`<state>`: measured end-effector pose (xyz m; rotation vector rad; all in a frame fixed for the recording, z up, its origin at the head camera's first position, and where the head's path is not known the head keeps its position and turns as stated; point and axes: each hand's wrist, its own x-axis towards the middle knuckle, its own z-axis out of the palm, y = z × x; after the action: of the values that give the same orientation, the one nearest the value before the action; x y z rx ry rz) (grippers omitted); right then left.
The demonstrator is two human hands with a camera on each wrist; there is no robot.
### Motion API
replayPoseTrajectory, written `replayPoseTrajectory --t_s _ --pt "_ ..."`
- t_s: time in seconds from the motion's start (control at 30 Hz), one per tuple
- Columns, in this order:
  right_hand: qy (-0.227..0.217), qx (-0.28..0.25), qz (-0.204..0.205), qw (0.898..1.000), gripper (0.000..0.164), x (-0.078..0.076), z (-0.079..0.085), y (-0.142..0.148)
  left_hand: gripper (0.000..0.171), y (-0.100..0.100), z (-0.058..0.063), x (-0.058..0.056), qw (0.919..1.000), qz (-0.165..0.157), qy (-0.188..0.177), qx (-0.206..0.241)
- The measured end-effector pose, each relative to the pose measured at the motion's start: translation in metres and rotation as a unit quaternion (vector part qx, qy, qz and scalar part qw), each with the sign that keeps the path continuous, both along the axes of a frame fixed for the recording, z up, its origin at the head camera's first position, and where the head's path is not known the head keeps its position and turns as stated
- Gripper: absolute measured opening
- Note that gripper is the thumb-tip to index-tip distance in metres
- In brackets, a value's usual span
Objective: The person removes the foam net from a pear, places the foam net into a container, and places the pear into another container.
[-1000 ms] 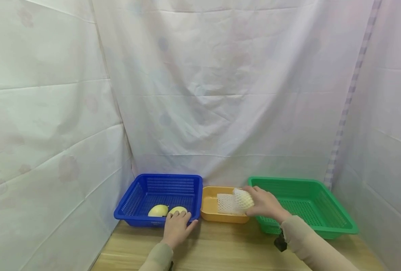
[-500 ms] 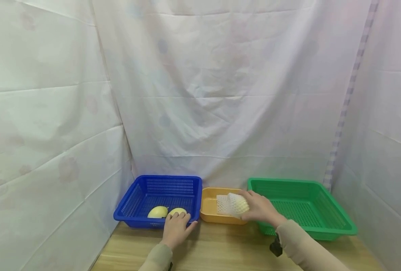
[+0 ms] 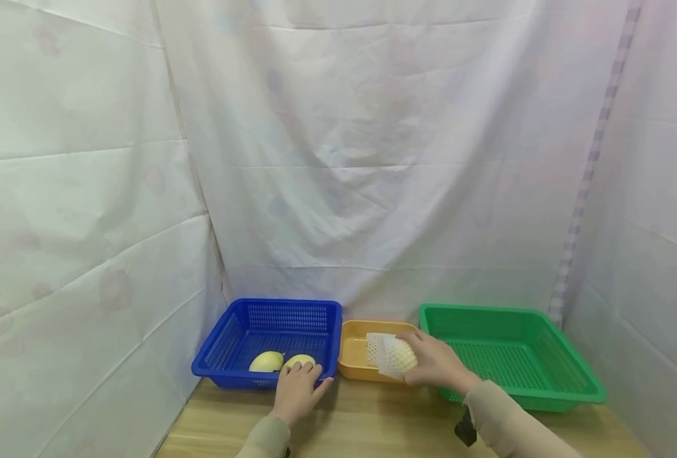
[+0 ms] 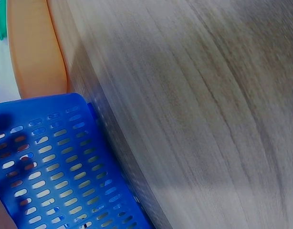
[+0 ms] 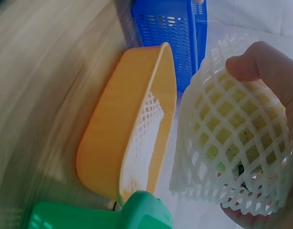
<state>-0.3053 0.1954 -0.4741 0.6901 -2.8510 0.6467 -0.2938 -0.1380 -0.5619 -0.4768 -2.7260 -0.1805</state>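
Observation:
In the head view my right hand (image 3: 430,361) grips a pale yellow pear (image 5: 232,124) inside a white foam net (image 5: 184,157). It is held over the front right of the orange tray (image 3: 351,366). The right wrist view shows the thumb on top of the net, whose loose end flares out past the fruit. My left hand (image 3: 298,389) rests over the front rim of the blue basket (image 3: 212,371), fingertips at a bare pear (image 3: 300,360). Beside that one lies another pear (image 3: 266,362) with a short stem.
Another flat foam net (image 3: 374,348) lies in the orange tray. To the right stands a green basket (image 3: 567,397), close against the tray. All three containers sit on a wooden table (image 3: 372,423), with a white curtain (image 3: 338,191) behind.
My right hand has moved left and slightly down with the netted pear, farther over the orange tray. The left hand has stayed in place at the blue basket.

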Motion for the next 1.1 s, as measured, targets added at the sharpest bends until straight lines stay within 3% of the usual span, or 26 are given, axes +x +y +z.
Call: replayPoseTrajectory --t_s 0.57,1.1 --pt "0.059 0.015 0.053 0.997 0.085 0.010 -0.016 -0.009 0.060 0.002 0.005 -0.002 1.0000 0.002 0.003 -0.002" --pt "0.030 0.024 0.073 0.997 0.085 0.017 -0.040 -0.012 0.061 0.001 0.003 0.000 1.0000 0.006 -0.005 -0.005"
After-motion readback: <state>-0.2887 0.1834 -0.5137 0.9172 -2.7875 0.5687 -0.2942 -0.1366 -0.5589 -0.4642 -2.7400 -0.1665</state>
